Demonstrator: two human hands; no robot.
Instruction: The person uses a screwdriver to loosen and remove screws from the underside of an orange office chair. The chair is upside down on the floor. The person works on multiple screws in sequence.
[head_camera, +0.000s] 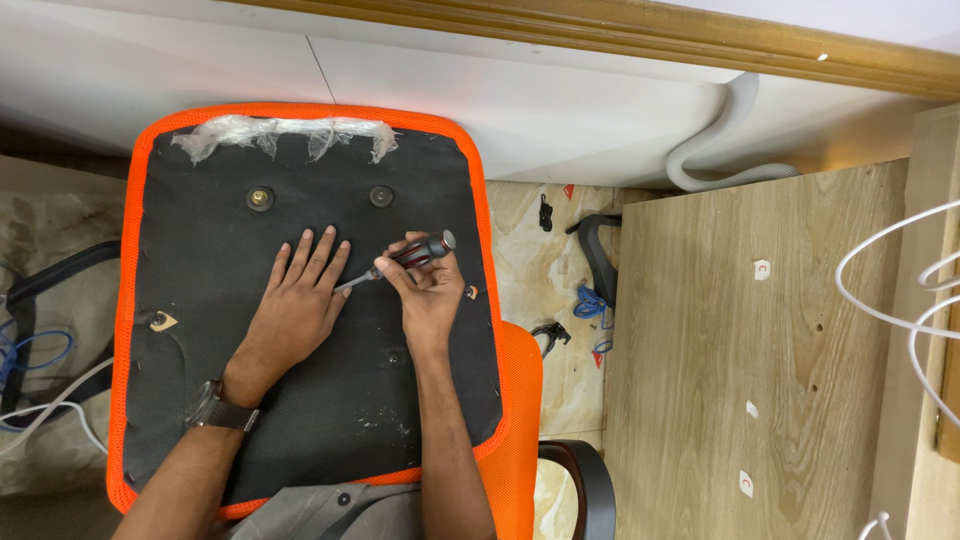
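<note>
- Underfoot, a marbled beige floor (520, 215) is showing around the work, with a white wall panel (560, 100) and a wooden trim strip (700, 35) running above it.
- Resting in front of me is an upturned chair seat (330, 400): black fabric underside, slightly dusty, edged all round in bright orange mesh (128, 300), corners rounded.
- I am pressing my left hand (295, 305) flat on the black fabric, fingers spread and holding nothing; a wristwatch (218, 408) is sitting on that wrist.
- I am closing my right hand (428, 290) around a screwdriver (405, 257), fingers curled on its dark, red-accented handle.
- Its thin metal shaft is slanting down and left, the tip lying just beside my left fingertips near the middle of the seat; whether the tip is touching the fabric, I cannot tell.
- Two round metal bolts (260, 198) are sitting near the far edge of the seat, well apart from both hands.
- Torn clear plastic wrap (285, 135) is clinging, crumpled, along that far edge.
- A pale, grainy wooden board (750, 350) is lying to my right.
- A ribbed white hose (725, 140) is curving behind the board.
- Blue and white cables (40, 370) are trailing at the left.
</note>
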